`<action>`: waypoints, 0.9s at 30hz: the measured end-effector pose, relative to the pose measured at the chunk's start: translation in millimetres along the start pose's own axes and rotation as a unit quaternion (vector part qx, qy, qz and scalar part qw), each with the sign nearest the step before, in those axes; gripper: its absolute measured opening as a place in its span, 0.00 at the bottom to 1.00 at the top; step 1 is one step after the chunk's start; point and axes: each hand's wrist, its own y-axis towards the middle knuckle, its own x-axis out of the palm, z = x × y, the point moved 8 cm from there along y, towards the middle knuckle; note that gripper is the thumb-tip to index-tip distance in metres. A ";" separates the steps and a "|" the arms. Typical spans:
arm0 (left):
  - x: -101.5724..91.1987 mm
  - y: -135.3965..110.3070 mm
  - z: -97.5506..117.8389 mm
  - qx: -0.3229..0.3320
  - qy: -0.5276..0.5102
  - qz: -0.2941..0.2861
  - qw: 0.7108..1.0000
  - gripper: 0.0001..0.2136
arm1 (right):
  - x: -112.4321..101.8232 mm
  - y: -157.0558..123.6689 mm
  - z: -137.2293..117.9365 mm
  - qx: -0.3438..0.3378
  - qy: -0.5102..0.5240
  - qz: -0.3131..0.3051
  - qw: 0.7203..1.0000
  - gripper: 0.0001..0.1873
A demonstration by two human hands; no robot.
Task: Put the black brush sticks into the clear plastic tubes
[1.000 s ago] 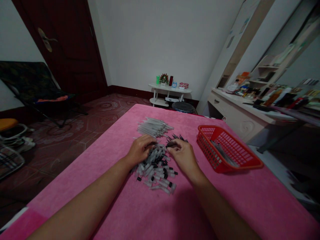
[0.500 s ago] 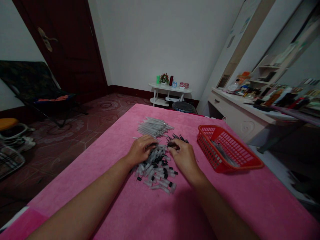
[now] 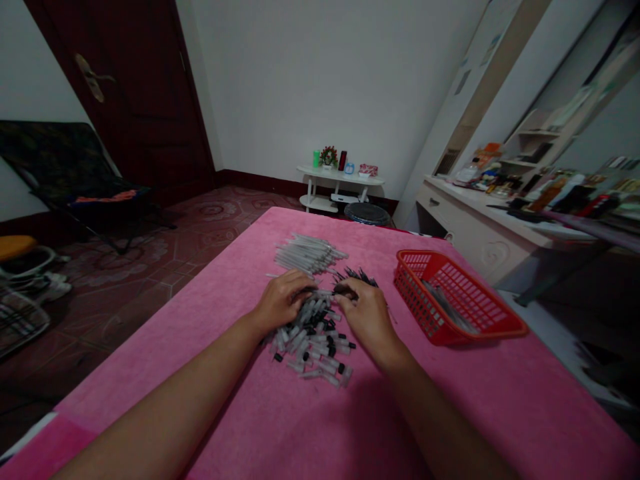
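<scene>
Red basket (image 3: 415,303): is sitting on the pink cloth (image 3: 220,287), with thin grey sticks (image 3: 450,309) lying inside it.
Clear pieces with black ends (image 3: 310,340): are lying in a loose heap left of the basket, between and below the hands.
Left hand (image 3: 284,300): is resting over the heap's far edge, well left of the basket; its fingers are standing curled and narrow.
Right hand (image 3: 367,310): is hovering between the heap and the basket, its fingers bending close together, thumb inward.
Pale piece (image 3: 325,292): is spanning the small gap between both hands' fingertips, left of the basket; I cannot tell which hand is gripping it.
Dark slim pieces (image 3: 356,273): are lying left of the basket, just beyond the right hand.
Pale tubes (image 3: 306,253): are lying stacked side by side, farther left of the basket, beyond the left hand.
</scene>
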 end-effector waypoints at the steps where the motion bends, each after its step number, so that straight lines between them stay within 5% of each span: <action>1: 0.7 -0.2 -0.4 0.000 0.000 -0.003 1.000 0.09 | 0.5 -0.2 -0.5 -0.002 -0.004 0.000 1.000 0.06; 5: 2.8 -0.8 -0.5 0.013 0.008 -0.009 1.000 0.10 | 1.0 -2.3 -3.3 -0.003 -0.051 -0.004 0.999 0.06; 9: 4.4 -1.1 1.5 0.035 0.017 -0.015 0.999 0.12 | 0.2 -4.3 -2.8 0.011 -0.130 -0.022 0.991 0.17; 15: 4.8 -2.0 -1.0 0.030 0.017 -0.013 0.999 0.13 | 0.4 -2.8 -1.7 0.007 -0.124 -0.040 0.991 0.06; 20: 6.3 -1.8 -0.1 0.031 0.018 -0.020 0.999 0.12 | 4.3 -3.9 0.5 0.015 -0.167 -0.067 0.984 0.18; 25: 4.3 -1.4 0.7 0.026 0.010 -0.010 1.000 0.11 | 3.9 -4.5 -2.0 -0.003 -0.163 -0.058 0.985 0.08; 27: 4.8 -1.5 1.4 0.030 0.008 -0.014 0.999 0.11 | 5.9 -5.1 -1.8 -0.003 -0.169 -0.070 0.983 0.12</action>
